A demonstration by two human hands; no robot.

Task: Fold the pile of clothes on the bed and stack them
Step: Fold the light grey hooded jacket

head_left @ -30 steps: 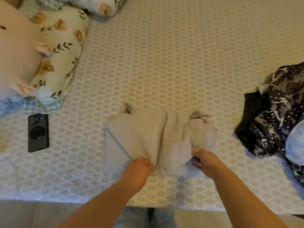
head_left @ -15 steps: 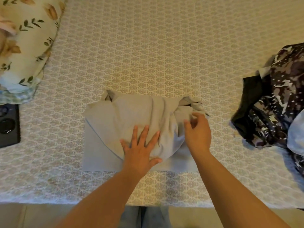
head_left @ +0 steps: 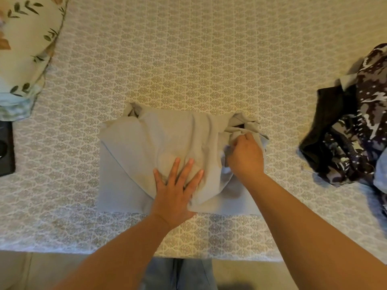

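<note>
Since half a second ago, little has shifted: the right hand [head_left: 246, 156] has curled tighter at the garment's right edge, pinching a fold there. Left hand [head_left: 176, 188] lies flat, fingers spread, pressing the pale grey, partly folded cotton garment [head_left: 163, 143], which sits near the front edge of the bed's cream, lattice-patterned cover [head_left: 188, 59]. A dark patterned pile of unfolded clothes [head_left: 354, 130] waits at the right. A leaf-printed pillow [head_left: 25, 49] and a black flat device [head_left: 6, 151] lie left.
</note>
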